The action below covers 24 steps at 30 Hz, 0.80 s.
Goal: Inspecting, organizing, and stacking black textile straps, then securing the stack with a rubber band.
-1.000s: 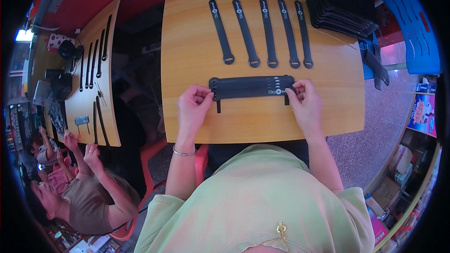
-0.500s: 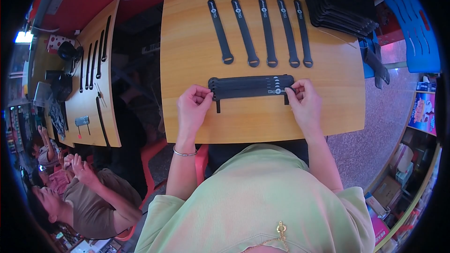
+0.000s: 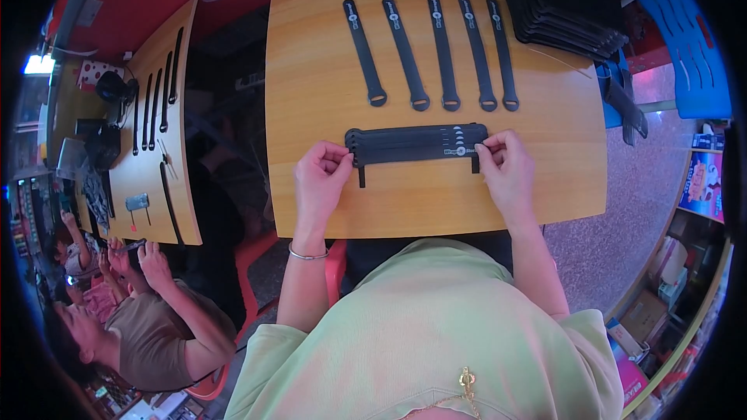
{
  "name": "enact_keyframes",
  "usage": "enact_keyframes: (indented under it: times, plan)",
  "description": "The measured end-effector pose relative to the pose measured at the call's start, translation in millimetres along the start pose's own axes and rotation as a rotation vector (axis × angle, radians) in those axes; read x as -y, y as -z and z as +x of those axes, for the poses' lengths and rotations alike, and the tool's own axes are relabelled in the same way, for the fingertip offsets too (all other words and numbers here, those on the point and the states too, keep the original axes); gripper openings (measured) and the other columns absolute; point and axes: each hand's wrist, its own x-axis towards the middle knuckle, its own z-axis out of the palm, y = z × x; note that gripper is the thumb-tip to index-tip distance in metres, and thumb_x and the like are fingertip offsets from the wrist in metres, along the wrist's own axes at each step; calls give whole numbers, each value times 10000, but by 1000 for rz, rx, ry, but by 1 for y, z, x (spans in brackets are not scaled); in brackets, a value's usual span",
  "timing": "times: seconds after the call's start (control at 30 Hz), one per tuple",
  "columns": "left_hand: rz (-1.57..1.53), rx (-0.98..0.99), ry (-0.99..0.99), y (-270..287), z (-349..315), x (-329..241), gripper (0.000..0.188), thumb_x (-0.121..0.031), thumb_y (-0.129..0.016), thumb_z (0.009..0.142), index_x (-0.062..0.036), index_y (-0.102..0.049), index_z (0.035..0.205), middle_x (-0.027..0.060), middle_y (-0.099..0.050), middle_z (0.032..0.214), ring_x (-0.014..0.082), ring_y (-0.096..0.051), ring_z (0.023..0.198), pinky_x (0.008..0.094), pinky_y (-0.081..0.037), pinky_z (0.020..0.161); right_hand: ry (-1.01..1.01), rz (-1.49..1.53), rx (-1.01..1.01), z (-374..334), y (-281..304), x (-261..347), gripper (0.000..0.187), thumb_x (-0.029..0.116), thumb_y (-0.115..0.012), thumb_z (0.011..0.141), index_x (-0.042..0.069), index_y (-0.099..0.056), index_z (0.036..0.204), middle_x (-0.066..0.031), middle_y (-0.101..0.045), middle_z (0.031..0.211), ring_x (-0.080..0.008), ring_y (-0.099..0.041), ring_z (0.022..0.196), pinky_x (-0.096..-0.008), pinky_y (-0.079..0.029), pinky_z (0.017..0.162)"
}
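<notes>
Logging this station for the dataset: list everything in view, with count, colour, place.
near table: 1, tan, centre
loose straps: 5, black, row on far half
strap bundle: 1, black, near edge
stack: 1, black, far right corner
slotted panel: 1, blue, upper right
side table: 1, tan, left
side straps: several, black, on it
co-workers: at least 2, mixed clothing, lower left
bracelet: 1, silver, left wrist
shirt: 1, pale green, wearer
hands: 2, bare, pinching bundle's ends

Black straps [image 3: 443, 54] on a tan table [image 3: 556, 163]
</notes>
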Motion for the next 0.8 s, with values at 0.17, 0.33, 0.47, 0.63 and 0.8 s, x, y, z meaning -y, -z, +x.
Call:
enact_keyframes:
  times: [0.17, 0.33, 0.47, 0.63, 0.8]
  plan:
    - [0, -4, -6, 0, 0, -1, 68, 29, -656, 785, 22, -606, 831, 4, -595, 674, 26, -504, 560, 166, -407, 518, 28, 3, -6, 0, 0, 0, 161, 20, -670, 780, 11, -518, 831, -87, -545, 786, -146, -531, 556, -283, -445, 532]
    - [26, 5, 8, 1, 0, -4, 78, 33, -660, 777, 24, -602, 829, 3, -592, 676, 26, -500, 558, 164, -405, 521, 77, 26, -1, 0, 3, -2, 157, -45, -594, 785, 13, -522, 912, -91, -533, 821, -142, -521, 557, -280, -438, 539]
    - [36, 110, 3, 16, 13, -1, 87, 29, -650, 784, 35, -606, 858, 1, -590, 676, 26, -498, 558, 173, -405, 523, 20, 67, 2, 0, 6, -4, 168, -50, -562, 808, 14, -511, 955, -72, -520, 833, -109, -510, 554, -256, -431, 515]
    - [149, -15, -302, -5, 44, -35, 126, -71, -649, 825, -3, -627, 929, 52, -585, 774, 99, -552, 636, 227, -430, 541, -108, 375, -9, -1, 9, -3, 171, -50, -532, 851, 24, -496, 1000, -35, -499, 879, -51, -503, 558, -189, -409, 471]
    - [589, -81, -545, -42, 87, -36, 348, -224, -715, 778, -54, -582, 1051, 107, -559, 878, 249, -567, 792, 327, -466, 669, -74, 422, -13, -1, 10, -5, 168, -49, -543, 852, 16, -498, 1000, -35, -505, 885, -50, -508, 560, -189, -403, 467]
